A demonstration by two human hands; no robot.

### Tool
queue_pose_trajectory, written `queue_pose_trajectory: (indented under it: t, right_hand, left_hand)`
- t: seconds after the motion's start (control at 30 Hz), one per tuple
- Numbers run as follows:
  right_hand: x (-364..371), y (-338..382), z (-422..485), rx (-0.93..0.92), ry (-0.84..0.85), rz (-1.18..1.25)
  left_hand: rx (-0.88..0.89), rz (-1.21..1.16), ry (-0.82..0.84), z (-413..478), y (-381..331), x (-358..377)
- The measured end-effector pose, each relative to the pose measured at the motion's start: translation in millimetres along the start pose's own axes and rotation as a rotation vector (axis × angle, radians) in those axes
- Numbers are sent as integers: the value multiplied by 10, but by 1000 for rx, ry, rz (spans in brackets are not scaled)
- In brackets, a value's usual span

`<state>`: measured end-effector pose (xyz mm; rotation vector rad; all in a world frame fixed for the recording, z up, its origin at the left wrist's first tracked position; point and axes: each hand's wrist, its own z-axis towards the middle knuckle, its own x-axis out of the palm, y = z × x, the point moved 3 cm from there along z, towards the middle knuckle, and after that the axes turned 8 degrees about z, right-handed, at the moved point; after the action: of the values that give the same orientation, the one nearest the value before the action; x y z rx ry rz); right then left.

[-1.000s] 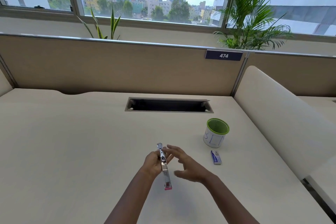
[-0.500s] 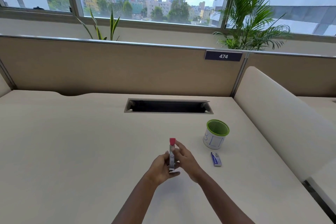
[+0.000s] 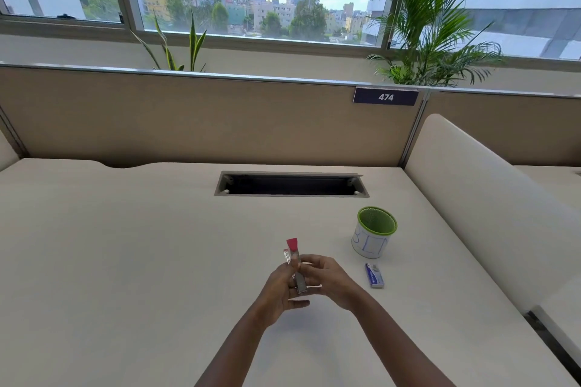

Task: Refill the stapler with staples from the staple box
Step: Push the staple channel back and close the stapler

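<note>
Since a second ago I have flipped the stapler end for end, so its red tip now points up and away where it pointed back at me. On the desk (image 3: 125,261) the green cup (image 3: 374,234) stands near the right, with the staple box (image 3: 374,275) lying flat just in front of it, untouched and apart from my hands. My left hand (image 3: 281,289) has its grip closed round the lower body of the stapler (image 3: 297,267); my right hand (image 3: 327,276) pinches the same body from the other side. Whether the magazine is open I cannot tell. My worry: pulling too hard could let the sprung part snap back, or the stapler could slip out.
</note>
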<state>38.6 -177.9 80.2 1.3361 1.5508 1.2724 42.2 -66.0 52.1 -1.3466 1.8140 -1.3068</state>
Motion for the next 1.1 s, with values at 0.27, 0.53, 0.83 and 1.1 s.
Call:
queue_pose_trajectory:
  t: [0.27, 0.53, 0.83, 1.1]
  right_hand:
    - [-8, -88, 23, 50, -27, -139]
    - [54, -72, 49, 0, -122, -67]
    - [72, -86, 163, -62, -463, -8]
    - [70, -25, 148, -97, -506, -90]
  left_hand:
    - [37, 75, -84, 57, 1, 16]
    - [75, 133, -102, 55, -62, 59]
    - [76, 134, -67, 17, -107, 252]
    - [62, 101, -103, 61, -87, 276]
